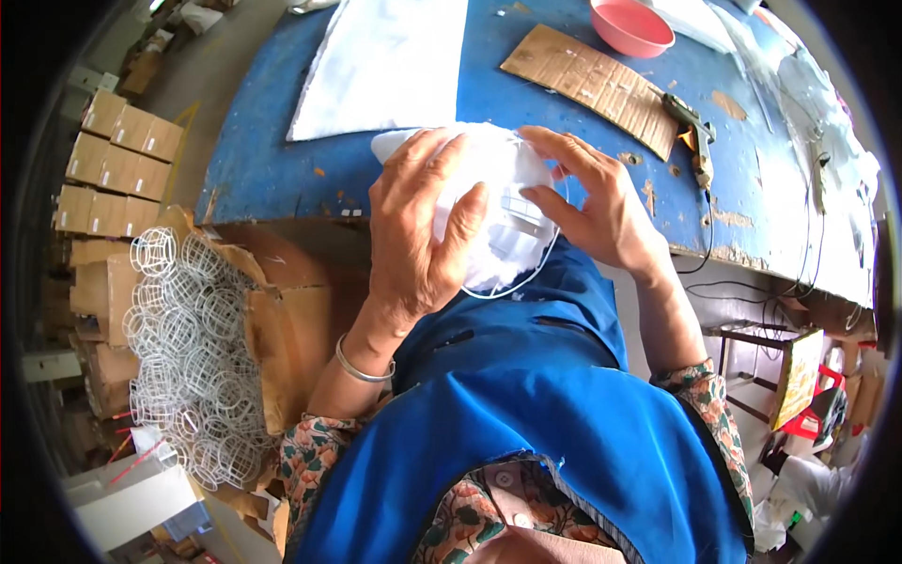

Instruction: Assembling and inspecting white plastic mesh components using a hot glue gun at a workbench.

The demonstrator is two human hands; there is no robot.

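— What sits closest under your eyes?

— My blue apron [526, 423], over a flowered sleeve. Above it, my two hands meet at the near edge of the desk [282, 160].

— What are they on?

— A white fabric-covered wire frame [503, 202], rounded, with a thin wire loop hanging out below it. My left hand [418, 235] lies over its left side, fingers [460, 221] curled around it and pressing the cloth. A metal bangle [362, 367] sits on that wrist.

— And the other hand?

— My right hand [597, 202] clasps the frame's right side, fingertips bent onto the fabric. So both hands grip the frame, which hangs between them just over the desk's edge and above my lap.

— What else is on the desk?

— A white cloth sheet [385, 61] lies farther back, a strip of cardboard [592, 85] to its right, a pink bowl [631, 26] beyond that, and a glue gun [692, 132] near the cardboard.

— To your left?

— A heap of bare white wire cages [188, 357] in a cardboard box, well apart from my hands.
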